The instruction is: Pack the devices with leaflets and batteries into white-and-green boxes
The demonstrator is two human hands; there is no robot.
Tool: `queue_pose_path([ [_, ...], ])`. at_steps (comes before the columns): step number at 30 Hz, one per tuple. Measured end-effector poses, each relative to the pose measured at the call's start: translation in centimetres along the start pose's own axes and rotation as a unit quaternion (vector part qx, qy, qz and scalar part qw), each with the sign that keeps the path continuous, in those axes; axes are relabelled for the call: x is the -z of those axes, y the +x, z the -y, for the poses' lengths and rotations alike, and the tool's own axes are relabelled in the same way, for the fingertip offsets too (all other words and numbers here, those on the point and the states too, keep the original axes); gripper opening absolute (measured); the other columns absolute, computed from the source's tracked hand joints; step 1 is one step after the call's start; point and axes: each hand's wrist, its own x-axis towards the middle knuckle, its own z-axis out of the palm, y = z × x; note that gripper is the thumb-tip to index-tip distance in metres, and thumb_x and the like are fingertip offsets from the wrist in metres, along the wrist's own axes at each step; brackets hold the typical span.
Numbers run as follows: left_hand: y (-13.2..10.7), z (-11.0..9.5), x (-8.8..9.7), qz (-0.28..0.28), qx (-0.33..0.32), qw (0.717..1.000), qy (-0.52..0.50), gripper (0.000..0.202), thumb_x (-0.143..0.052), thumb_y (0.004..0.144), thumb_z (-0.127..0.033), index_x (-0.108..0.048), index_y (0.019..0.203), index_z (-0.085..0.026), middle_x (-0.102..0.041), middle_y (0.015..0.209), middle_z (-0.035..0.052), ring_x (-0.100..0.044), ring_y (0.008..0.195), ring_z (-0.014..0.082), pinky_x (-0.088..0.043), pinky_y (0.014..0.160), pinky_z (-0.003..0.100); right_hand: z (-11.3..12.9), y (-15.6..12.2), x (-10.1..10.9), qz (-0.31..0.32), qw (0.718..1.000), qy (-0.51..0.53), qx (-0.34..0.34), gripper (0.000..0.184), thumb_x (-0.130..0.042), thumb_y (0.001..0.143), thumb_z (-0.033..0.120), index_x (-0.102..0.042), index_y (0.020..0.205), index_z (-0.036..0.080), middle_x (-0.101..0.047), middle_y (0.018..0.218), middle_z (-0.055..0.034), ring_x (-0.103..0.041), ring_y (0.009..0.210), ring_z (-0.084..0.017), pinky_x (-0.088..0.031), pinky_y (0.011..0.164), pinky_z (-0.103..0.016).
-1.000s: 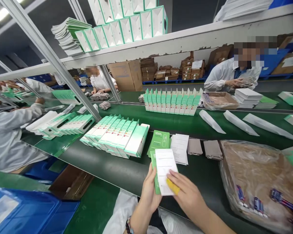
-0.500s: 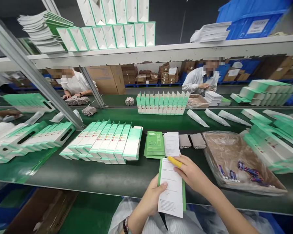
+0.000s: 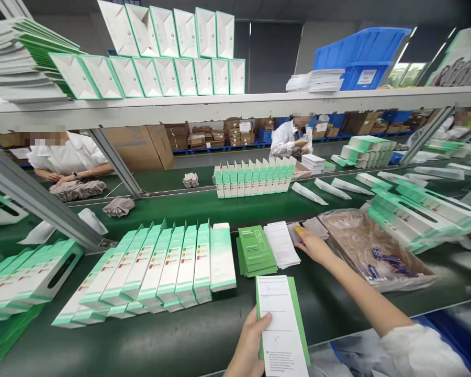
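My left hand (image 3: 253, 335) is closed on a white printed leaflet (image 3: 280, 319) lying over a green booklet (image 3: 297, 314), its thumb pressed on the sheet. My right hand (image 3: 316, 247), a yellow cover on one finger, reaches over the bench. Its outstretched fingertips touch a grey folded pouch (image 3: 294, 234), partly hidden by them. Another grey folded pouch (image 3: 317, 228) lies just to the right. Left of that hand are a pile of white leaflets (image 3: 281, 245) and a stack of green booklets (image 3: 256, 248).
White-and-green boxes (image 3: 172, 262) stand in rows at left. A lined cardboard tray (image 3: 353, 241) holding batteries (image 3: 387, 256) sits at right. An overhead shelf (image 3: 180, 110) carries more boxes and blue bins (image 3: 357, 55). Co-workers (image 3: 292, 139) are across the bench.
My right hand has left the leaflet and moved forward to the grey pouches. My left hand still holds the leaflet and booklet. The camera view has shifted.
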Motion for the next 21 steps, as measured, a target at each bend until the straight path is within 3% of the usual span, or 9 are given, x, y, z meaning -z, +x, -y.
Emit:
queue_pose_path([
  [3,1.0,-0.9,0.7,-0.002,0.032,0.999,0.000,0.055,-0.081,0.071,-0.031,-0.063,0.119,-0.012,-0.074,0.108,0.0181,-0.069,0.103,0.0369,-0.052,0.085,0.041,-1.6,1.5,-1.2,0.036,0.999,-0.029,-0.004,0.039,-0.058,0.085,0.020,-0.061,0.121,0.008,-0.063,0.128,-0.0195,-0.058,0.121,-0.029,-0.045,0.102,-0.039],
  [7,2.4,-1.2,0.9,-0.007,0.055,0.998,-0.015,0.044,-0.080,0.069,-0.026,-0.066,0.109,-0.011,-0.075,0.102,0.0179,-0.071,0.098,0.0360,-0.052,0.084,0.041,-1.7,1.6,-2.1,0.049,0.996,-0.070,-0.031,0.038,-0.050,0.088,0.016,-0.060,0.124,0.008,-0.069,0.115,-0.0184,-0.066,0.106,-0.027,-0.051,0.091,-0.036],
  [11,3.3,-1.2,0.2,-0.017,0.049,0.998,-0.028,0.034,-0.070,0.066,-0.012,-0.066,0.100,-0.010,-0.077,0.091,0.0163,-0.073,0.085,0.0323,-0.053,0.076,0.039,-0.8,1.7,-3.0,0.041,0.992,-0.103,-0.059,0.043,-0.045,0.090,0.014,-0.054,0.132,0.016,-0.065,0.120,-0.0192,-0.067,0.098,-0.028,-0.053,0.079,-0.037],
  [14,3.6,-1.4,-0.8,-0.023,0.053,0.997,-0.045,0.030,-0.067,0.072,-0.015,-0.063,0.101,-0.011,-0.077,0.095,0.0164,-0.073,0.085,0.0308,-0.054,0.078,0.040,-0.5,2.2,-3.2,0.034,0.992,-0.104,-0.068,0.040,-0.048,0.089,0.013,-0.059,0.127,0.020,-0.066,0.117,-0.0179,-0.068,0.093,-0.026,-0.053,0.075,-0.034],
  [18,4.0,-1.5,-2.0,-0.054,0.030,0.997,-0.039,0.030,-0.071,0.078,-0.026,-0.060,0.103,-0.011,-0.076,0.092,0.0162,-0.073,0.081,0.0300,-0.054,0.078,0.041,-1.5,3.1,-1.1,0.007,0.993,-0.074,-0.087,0.043,-0.042,0.087,0.006,-0.060,0.124,0.018,-0.070,0.106,-0.0159,-0.070,0.082,-0.026,-0.054,0.073,-0.036],
  [21,4.3,-1.4,-2.7,-0.076,0.002,0.996,-0.047,0.032,-0.073,0.078,-0.026,-0.061,0.104,-0.012,-0.076,0.093,0.0155,-0.073,0.087,0.0319,-0.054,0.080,0.042,-1.1,2.0,1.6,-0.059,0.991,-0.042,-0.116,0.042,-0.035,0.093,0.012,-0.052,0.131,0.011,-0.066,0.115,-0.0205,-0.069,0.092,-0.029,-0.053,0.082,-0.043],
])
